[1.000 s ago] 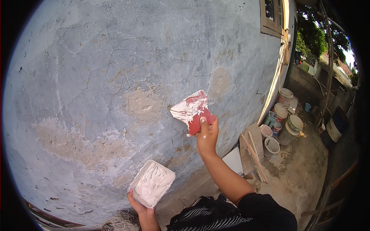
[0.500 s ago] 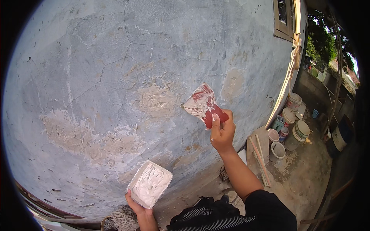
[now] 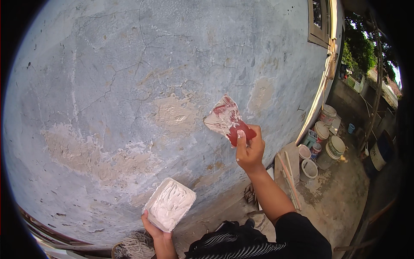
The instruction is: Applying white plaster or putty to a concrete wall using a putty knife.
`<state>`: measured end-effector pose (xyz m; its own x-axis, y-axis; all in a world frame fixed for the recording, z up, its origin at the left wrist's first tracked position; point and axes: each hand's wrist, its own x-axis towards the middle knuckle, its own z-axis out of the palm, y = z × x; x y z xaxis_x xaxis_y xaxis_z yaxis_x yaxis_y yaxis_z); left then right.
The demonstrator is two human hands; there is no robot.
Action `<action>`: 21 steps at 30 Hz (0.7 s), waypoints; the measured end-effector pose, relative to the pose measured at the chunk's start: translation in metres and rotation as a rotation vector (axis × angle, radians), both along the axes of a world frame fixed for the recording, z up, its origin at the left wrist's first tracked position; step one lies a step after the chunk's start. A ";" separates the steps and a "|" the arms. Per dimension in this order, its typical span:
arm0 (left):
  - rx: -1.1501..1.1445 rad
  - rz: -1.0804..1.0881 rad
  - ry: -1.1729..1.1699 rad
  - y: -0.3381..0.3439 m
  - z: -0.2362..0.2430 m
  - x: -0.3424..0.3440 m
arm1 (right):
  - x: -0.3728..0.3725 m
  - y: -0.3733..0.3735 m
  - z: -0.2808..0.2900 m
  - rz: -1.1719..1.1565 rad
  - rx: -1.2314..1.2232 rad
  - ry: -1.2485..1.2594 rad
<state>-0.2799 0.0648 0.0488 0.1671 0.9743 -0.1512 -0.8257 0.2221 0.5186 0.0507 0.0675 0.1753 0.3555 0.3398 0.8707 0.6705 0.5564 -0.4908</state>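
Between the thumb and fingers of my right hand (image 3: pixel 251 149) is a red putty knife (image 3: pixel 228 119), its broad blade smeared with whitish filler. The blade is in front of the wall, beside a beige patch; whether it touches cannot be told. My left hand (image 3: pixel 155 228) grips a shallow white tray (image 3: pixel 149 206) by its lower left side, with the fingers partly hidden beneath. White filler paste (image 3: pixel 171 203) with ridged marks lies in the tray. The pale blue wall (image 3: pixel 103 56) has cracks, a rough beige patch (image 3: pixel 174 113), a smaller one (image 3: pixel 261 95) and a long patch (image 3: pixel 86 153) lower left.
Several paint buckets (image 3: pixel 335 146) stand on the concrete floor (image 3: pixel 332 200) at right, near thin wooden sticks (image 3: pixel 291 181) and a board. A drum (image 3: pixel 380 151) is at far right. Pale cord (image 3: pixel 136 247) lies in a basket below the tray. A window (image 3: pixel 319 21) is at upper right.
The tray and my left hand have shifted slightly up and to the right. My right hand and the putty knife have barely moved.
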 end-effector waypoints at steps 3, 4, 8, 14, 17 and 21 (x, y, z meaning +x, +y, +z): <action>0.002 -0.004 0.007 0.001 -0.001 0.000 | -0.002 -0.003 0.001 0.008 0.091 0.064; 0.011 -0.012 0.008 0.000 -0.002 0.000 | -0.002 -0.004 0.000 0.011 0.159 0.085; -0.006 -0.004 0.021 0.003 -0.002 0.002 | 0.001 -0.004 0.008 -0.189 0.190 -0.174; -0.004 -0.016 -0.007 0.002 -0.001 0.000 | -0.003 -0.002 0.022 -0.190 0.152 -0.257; 0.016 -0.010 -0.015 0.003 -0.004 -0.001 | -0.004 -0.004 0.018 -0.088 0.316 -0.030; 0.011 -0.018 -0.016 0.002 -0.006 -0.003 | -0.005 -0.006 0.017 -0.135 0.235 -0.115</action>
